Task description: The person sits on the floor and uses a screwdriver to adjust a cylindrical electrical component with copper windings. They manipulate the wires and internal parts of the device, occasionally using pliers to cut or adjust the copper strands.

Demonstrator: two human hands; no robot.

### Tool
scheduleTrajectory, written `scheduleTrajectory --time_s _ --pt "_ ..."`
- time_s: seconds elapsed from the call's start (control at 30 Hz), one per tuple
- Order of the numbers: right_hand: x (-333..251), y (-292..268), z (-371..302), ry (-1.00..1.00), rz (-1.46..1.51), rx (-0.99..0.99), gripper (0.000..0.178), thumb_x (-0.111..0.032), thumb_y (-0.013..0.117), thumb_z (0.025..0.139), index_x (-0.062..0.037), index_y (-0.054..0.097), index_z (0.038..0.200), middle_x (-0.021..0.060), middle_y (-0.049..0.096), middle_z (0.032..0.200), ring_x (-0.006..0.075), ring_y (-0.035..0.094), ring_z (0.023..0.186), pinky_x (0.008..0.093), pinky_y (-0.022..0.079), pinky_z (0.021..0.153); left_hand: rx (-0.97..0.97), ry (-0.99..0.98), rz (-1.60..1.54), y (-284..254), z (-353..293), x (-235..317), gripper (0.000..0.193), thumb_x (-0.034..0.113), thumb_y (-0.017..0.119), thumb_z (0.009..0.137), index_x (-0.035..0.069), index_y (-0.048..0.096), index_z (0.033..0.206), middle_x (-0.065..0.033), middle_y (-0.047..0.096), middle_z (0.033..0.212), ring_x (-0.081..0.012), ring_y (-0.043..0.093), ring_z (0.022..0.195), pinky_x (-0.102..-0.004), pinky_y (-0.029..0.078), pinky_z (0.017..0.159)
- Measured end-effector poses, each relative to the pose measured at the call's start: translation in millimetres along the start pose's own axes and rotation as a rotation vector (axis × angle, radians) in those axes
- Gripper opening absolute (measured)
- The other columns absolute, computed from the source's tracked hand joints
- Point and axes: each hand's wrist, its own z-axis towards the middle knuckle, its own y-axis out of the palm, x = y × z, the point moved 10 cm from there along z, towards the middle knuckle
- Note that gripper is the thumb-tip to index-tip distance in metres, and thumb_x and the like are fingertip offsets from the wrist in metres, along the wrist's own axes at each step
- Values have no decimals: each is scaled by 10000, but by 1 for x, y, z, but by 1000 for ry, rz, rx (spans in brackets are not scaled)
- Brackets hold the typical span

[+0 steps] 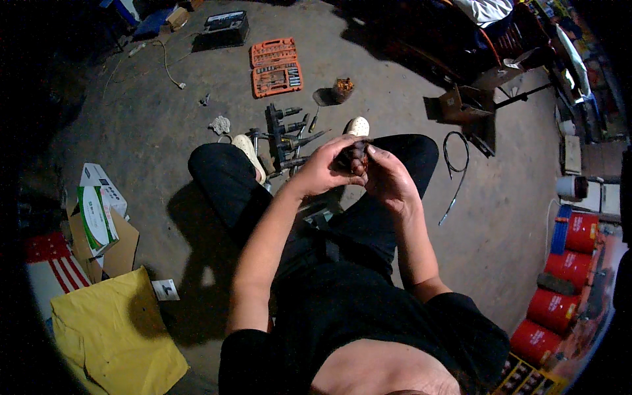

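Note:
My left hand (322, 170) and my right hand (396, 183) meet above my lap, between my knees. Their fingers are closed around a small dark part (345, 158) with a coppery-orange bit showing; its exact kind is unclear, and the fingers cover much of it. On the floor just beyond, between my feet, lies a black bar (274, 135) with several stick-like black pieces projecting to the right. A screwdriver (313, 124) lies beside these pieces. Farther out, a clear container (343, 89) holds small yellow-orange bits.
Beyond the bar lies an open orange socket set (275, 67), with a black battery (224, 28) farther left. A black cable (445, 158) curls on the right. Red cans (553, 310) line the right edge; a cardboard box (461, 104) stands far right. Yellow sheeting (118, 336) lies near left.

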Motion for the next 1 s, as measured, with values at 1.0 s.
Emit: scheduleTrajectory --time_s 1.0 --pt "-79 -73 -20 -773 -627 609 260 -126 455 906 28 513 1107 135 612 972 178 599 867 286 467 760 2 -198 330 30 -27 -12 206 125 577 827 -12 638 968 -122 658 777 -129 596 674 -268 460 625"
